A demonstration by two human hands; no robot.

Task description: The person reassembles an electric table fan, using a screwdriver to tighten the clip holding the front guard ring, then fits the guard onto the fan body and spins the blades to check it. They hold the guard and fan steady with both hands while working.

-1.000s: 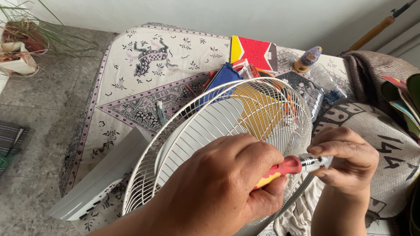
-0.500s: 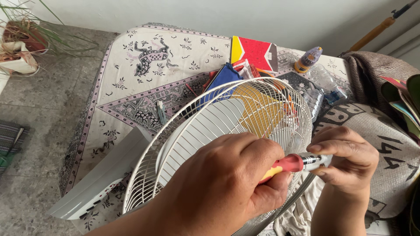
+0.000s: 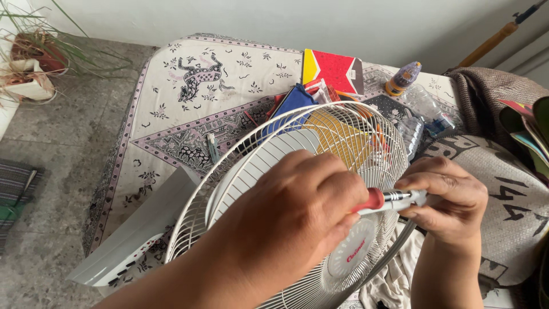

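Observation:
A white wire fan guard (image 3: 269,149) stands tilted in front of me, its round hub disc (image 3: 351,252) low on the right. My left hand (image 3: 286,223) is closed around a screwdriver's red handle (image 3: 373,201). The metal shaft (image 3: 400,198) points right, toward the guard's rim. My right hand (image 3: 449,197) pinches the shaft's tip and the rim there; the tip itself is hidden under the fingers.
A patterned cloth (image 3: 189,109) covers the floor. On it lie a red-and-yellow box (image 3: 331,70), a blue pouch (image 3: 291,100), a small bottle (image 3: 402,77) and plastic packets. A white panel (image 3: 137,234) lies at the left. Potted plants (image 3: 31,63) stand far left.
Both hands stay on the screwdriver at the guard's rim; they have shifted only slightly. Nothing was let go or picked up.

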